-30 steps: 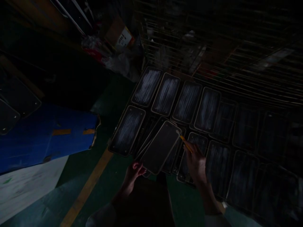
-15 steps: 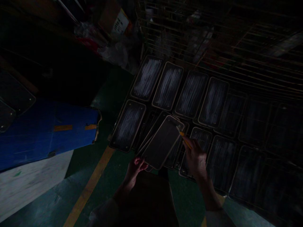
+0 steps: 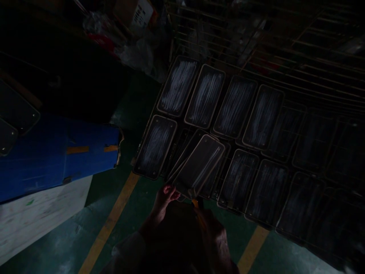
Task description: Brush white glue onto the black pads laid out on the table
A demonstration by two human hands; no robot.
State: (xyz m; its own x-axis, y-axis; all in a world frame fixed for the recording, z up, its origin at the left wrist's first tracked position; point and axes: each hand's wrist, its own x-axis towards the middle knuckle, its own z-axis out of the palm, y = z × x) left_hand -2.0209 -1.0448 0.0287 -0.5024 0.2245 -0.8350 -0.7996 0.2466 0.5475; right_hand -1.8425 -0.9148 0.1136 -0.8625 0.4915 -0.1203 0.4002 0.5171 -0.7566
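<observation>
A dark rectangular panel (image 3: 199, 163) with rounded corners and a pale rim lies tilted on top of other panels. My left hand (image 3: 165, 195) pinches its lower left corner. My right hand (image 3: 212, 232) is wrapped round a yellow-handled tool (image 3: 195, 204) with a small pale tip at the panel's lower right edge. The dim light leaves the tip's kind unclear. Light straight streaks run lengthwise along the right part of this panel. Beside it, a streaked panel (image 3: 155, 146) lies on the left and another streaked panel (image 3: 238, 177) on the right.
Several more panels (image 3: 205, 95) with whitish streaks lie in rows behind and to the right. A wire rack (image 3: 242, 42) stands at the back. On the left is a blue board (image 3: 94, 161) with orange tape. Yellow lines mark the green floor (image 3: 125, 224).
My right hand has drawn the tool from the panel's top right corner down to its lower edge. Light streaks now show along that path. My left hand still holds the corner.
</observation>
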